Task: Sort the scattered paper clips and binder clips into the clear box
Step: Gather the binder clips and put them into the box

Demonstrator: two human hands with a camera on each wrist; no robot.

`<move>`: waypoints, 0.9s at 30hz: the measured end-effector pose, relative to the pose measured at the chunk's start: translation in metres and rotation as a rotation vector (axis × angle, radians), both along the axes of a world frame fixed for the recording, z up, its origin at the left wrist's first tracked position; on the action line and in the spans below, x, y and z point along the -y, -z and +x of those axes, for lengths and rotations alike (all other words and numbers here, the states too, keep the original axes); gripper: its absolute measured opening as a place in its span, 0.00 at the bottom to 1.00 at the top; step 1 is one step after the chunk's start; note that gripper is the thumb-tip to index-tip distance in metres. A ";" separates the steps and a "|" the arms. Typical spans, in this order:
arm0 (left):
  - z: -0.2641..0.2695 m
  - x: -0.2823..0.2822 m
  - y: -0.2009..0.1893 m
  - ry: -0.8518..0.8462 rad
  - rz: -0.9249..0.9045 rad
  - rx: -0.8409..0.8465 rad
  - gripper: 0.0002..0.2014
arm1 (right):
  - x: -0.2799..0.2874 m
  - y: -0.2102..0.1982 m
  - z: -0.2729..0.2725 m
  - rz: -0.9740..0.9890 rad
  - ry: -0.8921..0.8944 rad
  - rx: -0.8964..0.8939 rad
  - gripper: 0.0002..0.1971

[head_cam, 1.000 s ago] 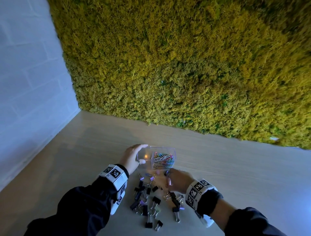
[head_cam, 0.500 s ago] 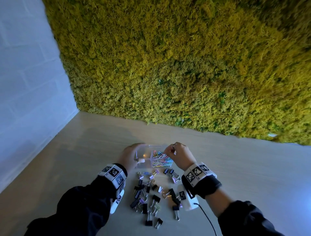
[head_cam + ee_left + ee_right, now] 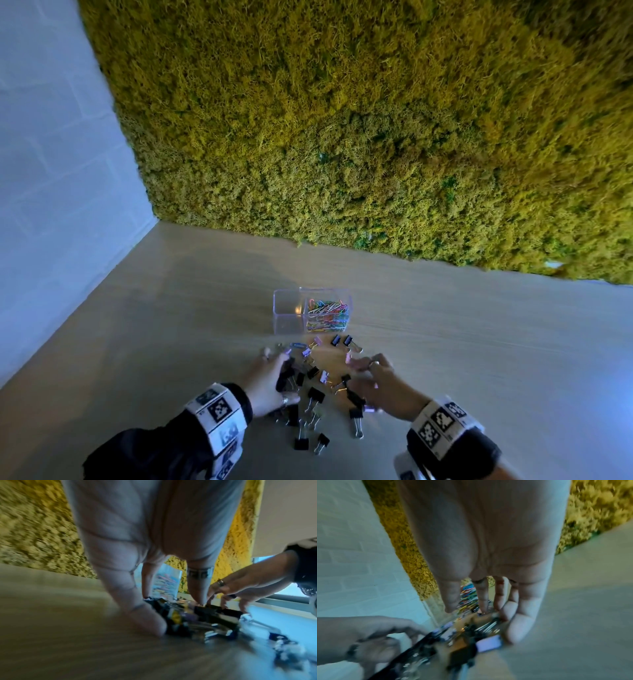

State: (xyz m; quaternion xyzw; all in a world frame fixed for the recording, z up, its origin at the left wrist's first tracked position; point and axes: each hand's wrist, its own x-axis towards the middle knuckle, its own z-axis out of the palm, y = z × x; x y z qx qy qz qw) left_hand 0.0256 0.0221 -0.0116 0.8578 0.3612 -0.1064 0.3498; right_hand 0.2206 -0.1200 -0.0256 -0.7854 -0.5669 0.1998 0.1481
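Observation:
A clear two-compartment box (image 3: 287,313) stands on the table, and its right half holds coloured paper clips (image 3: 327,313). In front of it lies a pile of black and pastel binder clips (image 3: 313,394) with a blue paper clip (image 3: 297,345). My left hand (image 3: 277,365) presses against the pile's left side, fingers (image 3: 130,595) straight down on the table. My right hand (image 3: 364,368) flanks the right side with spread fingers (image 3: 522,615) beside a lilac binder clip (image 3: 489,645). Neither hand grips anything. The wrist views are blurred.
A yellow-green moss wall (image 3: 342,137) rises behind the table, and a white brick wall (image 3: 51,171) borders the left. Bare light wood table (image 3: 479,342) stretches to the right of the box and the pile.
Both hands left the box and dropped back toward me, onto the two sides of the binder clip pile. The box now stands alone.

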 end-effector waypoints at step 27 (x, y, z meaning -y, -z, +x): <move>0.015 -0.005 0.005 0.093 0.112 0.111 0.23 | -0.031 -0.003 -0.049 -0.108 -0.039 -0.056 0.25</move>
